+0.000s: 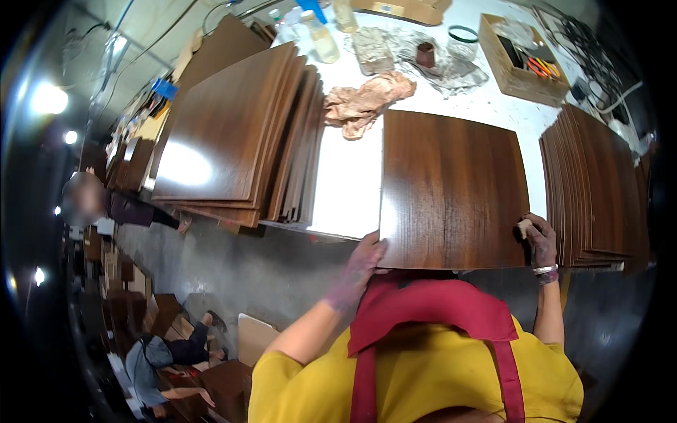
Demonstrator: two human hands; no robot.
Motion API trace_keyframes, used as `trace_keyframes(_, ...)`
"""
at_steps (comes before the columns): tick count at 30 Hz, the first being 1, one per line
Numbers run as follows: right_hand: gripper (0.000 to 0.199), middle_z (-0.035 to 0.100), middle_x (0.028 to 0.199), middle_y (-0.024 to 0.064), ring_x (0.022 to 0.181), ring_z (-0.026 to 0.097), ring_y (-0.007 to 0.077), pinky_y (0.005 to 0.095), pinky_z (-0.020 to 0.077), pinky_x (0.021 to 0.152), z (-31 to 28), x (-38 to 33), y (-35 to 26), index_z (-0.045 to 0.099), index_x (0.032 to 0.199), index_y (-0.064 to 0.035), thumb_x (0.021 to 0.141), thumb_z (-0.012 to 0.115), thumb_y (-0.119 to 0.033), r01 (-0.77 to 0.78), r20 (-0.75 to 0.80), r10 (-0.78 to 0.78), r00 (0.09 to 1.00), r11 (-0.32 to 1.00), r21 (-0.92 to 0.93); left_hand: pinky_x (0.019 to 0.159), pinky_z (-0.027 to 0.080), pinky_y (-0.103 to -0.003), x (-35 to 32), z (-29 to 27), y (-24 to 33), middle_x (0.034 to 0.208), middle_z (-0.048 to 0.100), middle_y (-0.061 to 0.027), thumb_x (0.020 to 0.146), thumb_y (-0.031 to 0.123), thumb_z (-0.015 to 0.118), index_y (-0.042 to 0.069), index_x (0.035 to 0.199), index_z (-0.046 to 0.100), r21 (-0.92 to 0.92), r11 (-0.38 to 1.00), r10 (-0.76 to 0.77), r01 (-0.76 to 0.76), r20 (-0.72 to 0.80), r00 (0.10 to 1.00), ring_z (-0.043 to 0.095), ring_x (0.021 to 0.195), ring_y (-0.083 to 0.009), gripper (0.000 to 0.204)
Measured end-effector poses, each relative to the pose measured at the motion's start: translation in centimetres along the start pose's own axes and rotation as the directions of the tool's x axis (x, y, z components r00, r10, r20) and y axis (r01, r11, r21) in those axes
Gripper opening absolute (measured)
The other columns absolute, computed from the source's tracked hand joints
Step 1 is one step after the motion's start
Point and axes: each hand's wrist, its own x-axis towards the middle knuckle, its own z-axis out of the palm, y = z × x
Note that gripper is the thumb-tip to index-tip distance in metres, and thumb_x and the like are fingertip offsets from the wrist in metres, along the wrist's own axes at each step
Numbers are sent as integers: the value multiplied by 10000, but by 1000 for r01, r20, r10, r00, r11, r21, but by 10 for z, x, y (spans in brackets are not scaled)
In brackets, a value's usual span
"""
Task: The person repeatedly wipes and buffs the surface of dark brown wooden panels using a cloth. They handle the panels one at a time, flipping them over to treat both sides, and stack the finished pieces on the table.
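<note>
A dark brown wood panel (pixel 451 190) with a glossy grain lies flat on the white table, its near edge close to my body. My left hand (pixel 365 259) grips the panel's near left corner, with some fingers hidden at the edge. At the right edge, near the front corner, my right hand (pixel 541 243) pinches a small pale pad (pixel 524 227) with a dark stain beside it. Both hands are smudged with reddish-purple colour. Beyond the panel's far left corner is a crumpled peach rag (pixel 370 100).
Brown panels are stacked at left (pixel 222 127) and right (pixel 606 190). Farther back are a bottle (pixel 321 42), a stained brown cup (pixel 425 55) on plastic sheeting, a cardboard box (pixel 522 88) of tools, and tangled cables (pixel 582 42). Two people are off to the left.
</note>
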Motion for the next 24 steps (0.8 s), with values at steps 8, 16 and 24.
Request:
trace_keyframes(8, 502, 624, 1060, 59, 965, 606, 156, 304, 498, 878, -33, 9, 42, 565, 1233, -6, 841, 703, -288, 88, 77, -125, 989, 926, 367, 920, 435, -250, -47, 56, 98, 1146, 564, -75, 907, 188, 639, -24, 1434, 305, -46, 967, 253, -249, 203, 946, 539, 1038, -119, 660)
trace_keyframes(16, 355, 592, 1048, 55, 956, 585, 160, 257, 453, 910, 83, 7, -51, 521, 1278, -18, 949, 582, -137, 118, 236, -449, 862, 630, 768, 837, 450, -235, -142, -28, 217, 945, 553, 22, 836, 159, 695, 1, 1416, 392, 224, 853, 479, -472, 23, 877, 532, 831, -68, 673)
trace_keyframes(24, 452, 615, 1133, 90, 1013, 592, 172, 350, 518, 835, 286, 41, -200, 528, 1280, -15, 850, 542, -152, 399, 351, -667, 658, 703, 589, 968, 462, -348, -157, -275, 279, 1253, 611, -69, 853, 158, 635, 31, 1309, 547, 891, 68, 841, -448, 190, 506, 561, 1156, -181, 481)
